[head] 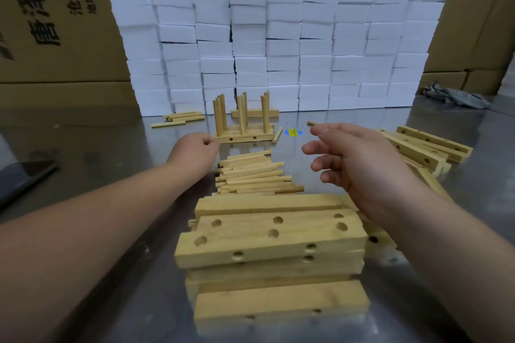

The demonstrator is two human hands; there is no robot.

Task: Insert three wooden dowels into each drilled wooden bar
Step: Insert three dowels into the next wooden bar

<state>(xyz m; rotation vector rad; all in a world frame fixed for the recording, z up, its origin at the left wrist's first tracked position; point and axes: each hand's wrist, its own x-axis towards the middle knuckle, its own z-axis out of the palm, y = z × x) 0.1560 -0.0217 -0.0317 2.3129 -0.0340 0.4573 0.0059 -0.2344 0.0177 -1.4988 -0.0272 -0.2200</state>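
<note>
1. While the left hand (195, 149) is curled in on itself, thumb against forefinger, whether it pinches anything cannot be told; it sits just beside the near left corner of the filled bars (245, 137).
2. The right hand (359, 159) hovers over the steel table (111, 153) with its fingers spread and loose, holding nothing.
3. Between the hands and a little farther off, the filled bars lie flat side by side, with upright dowels (243, 113) standing in them; the dowels overlap too much to count.
4. Nearer, between the forearms, a heap of loose dowels (253, 172) lies flat.
5. Nearest of all, a stack of drilled bars (273, 242) shows empty holes on top and on its near side.
6. On the right, more drilled bars (429, 147) lie in a slanted pile, partly hidden by the right hand.
7. A single dowel (277, 134) lies just right of the filled bars, near a yellow and blue sticker (292, 132); a small bundle of dowels (182, 117) lies far left.
8. Along the far edge stands a wall of white foam blocks (278, 44), with cardboard boxes (55, 22) behind it.
</note>
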